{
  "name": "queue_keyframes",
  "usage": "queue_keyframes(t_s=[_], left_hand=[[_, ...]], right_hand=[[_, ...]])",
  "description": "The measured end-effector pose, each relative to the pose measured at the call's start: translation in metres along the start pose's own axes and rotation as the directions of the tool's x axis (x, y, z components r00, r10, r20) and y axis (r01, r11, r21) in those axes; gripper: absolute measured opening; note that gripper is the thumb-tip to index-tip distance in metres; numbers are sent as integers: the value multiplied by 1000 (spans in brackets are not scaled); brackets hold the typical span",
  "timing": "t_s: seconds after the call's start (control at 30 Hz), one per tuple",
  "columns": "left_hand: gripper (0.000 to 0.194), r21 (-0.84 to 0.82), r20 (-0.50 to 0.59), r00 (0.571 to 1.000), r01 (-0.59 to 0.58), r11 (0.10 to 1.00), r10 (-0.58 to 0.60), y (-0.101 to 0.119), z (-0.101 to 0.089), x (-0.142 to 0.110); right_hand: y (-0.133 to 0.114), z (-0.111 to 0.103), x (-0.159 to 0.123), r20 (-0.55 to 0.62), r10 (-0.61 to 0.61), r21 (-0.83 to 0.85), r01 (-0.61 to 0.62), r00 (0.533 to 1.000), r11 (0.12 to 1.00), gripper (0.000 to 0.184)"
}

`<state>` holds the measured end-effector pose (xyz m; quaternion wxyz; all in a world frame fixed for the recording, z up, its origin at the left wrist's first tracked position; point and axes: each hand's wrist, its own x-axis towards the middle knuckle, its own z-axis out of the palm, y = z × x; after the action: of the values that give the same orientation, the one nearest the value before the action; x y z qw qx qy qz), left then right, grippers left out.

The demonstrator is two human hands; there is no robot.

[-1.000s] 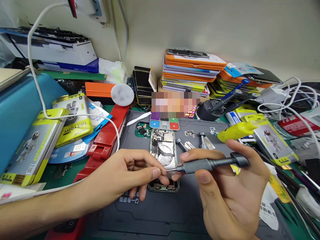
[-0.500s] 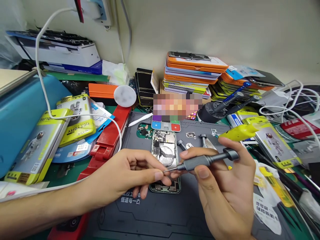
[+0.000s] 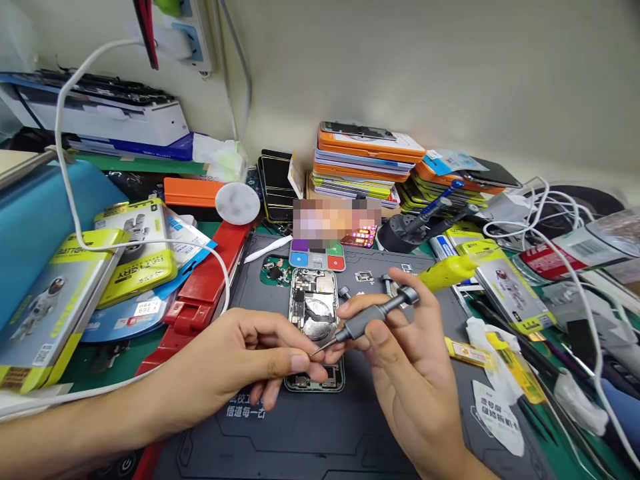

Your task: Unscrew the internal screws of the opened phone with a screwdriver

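The screwdriver (image 3: 357,321) slants from its tip at eight o'clock to its end cap at two; it would probably be best to hold that line steady, with light fingertip pressure, clear of the bare innards below. The left hand (image 3: 273,360) makes a narrow pinch at the tip; whether a tiny part sits there cannot be told. The right hand (image 3: 405,360) grips the handle, one finger near the cap. The opened phone (image 3: 317,313) lies beneath, mostly showing toward twelve o'clock, on the grey mat (image 3: 280,443).

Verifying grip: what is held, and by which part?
The right hand holds a dark grey cylindrical screwdriver by its handle; left hand at its tip, hold unclear.
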<state>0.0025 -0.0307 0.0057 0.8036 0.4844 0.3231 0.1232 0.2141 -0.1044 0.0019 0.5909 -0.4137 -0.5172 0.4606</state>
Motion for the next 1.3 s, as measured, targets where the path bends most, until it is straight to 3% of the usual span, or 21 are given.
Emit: queue_keyframes(t_s=[0.13,0.2,0.33,0.47,0.53,0.63,0.87,1.03,1.3], left_hand=[[40,67,-20,1000,25,997,-24,-3,-2,1],[44,118,-20,999,31,992,-29,-4,-2,1],[47,232,15,998,52,971,-57,-4,1,-6],[39,379,56,981,150,913,-185,1,8,-14],[33,509,72,969,169,844,-237,3,10,-15],[29,598,117,963,128,791,-244,2,9,-14],[29,604,120,974,81,793,-192,0,6,-12],[29,592,127,972,84,801,-196,1,7,-13],[32,597,138,976,56,800,-170,0,7,-14]], right_hand=[[0,-7,3,48,79,82,-82,996,993,41],[0,-9,4,19,47,33,-47,999,998,42],[3,-11,0,-19,-189,-242,179,982,954,48],[11,-12,-10,199,-372,-524,419,907,742,73],[15,-12,-14,287,-376,-549,473,881,689,74],[16,-12,-17,339,-362,-527,494,869,692,63],[12,-21,-17,443,-348,-570,559,826,603,53],[15,-21,-16,447,-318,-545,536,836,645,53],[13,-18,-15,459,-315,-548,544,831,635,46]])
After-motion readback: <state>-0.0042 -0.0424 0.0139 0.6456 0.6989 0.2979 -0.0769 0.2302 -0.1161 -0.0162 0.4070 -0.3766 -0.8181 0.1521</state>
